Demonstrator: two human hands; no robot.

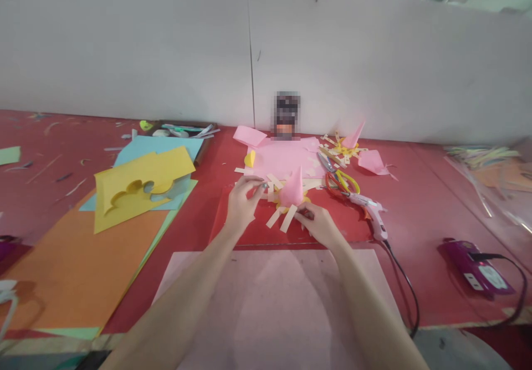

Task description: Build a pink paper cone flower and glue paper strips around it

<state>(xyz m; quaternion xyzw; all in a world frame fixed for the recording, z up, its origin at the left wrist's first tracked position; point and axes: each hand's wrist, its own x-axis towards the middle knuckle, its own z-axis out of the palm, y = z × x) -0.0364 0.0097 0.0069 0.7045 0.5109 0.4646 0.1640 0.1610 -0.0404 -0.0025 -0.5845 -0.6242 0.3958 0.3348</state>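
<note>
A pink paper cone (292, 188) stands on a yellow paper base ringed with cream paper strips (288, 219) that stick out to the sides and front. It rests on a red board (233, 231). On its left side, my left hand (243, 204) is closed, thumb and forefinger pinching at the end of a cream strip. My right hand (318, 221) is at the front right of the cone, its fingers curled and closed on a front strip. The exact contact points are small and partly hidden by the fingers.
A glue gun (377, 217), yellow-handled pliers (347, 181) and scissors (326, 162) lie to the right. Behind are pink paper (278, 157) and a second cone piece (353, 137). A purple power box (477, 267) trails a cord. Yellow paper (137, 193) and orange paper (95, 248) lie left.
</note>
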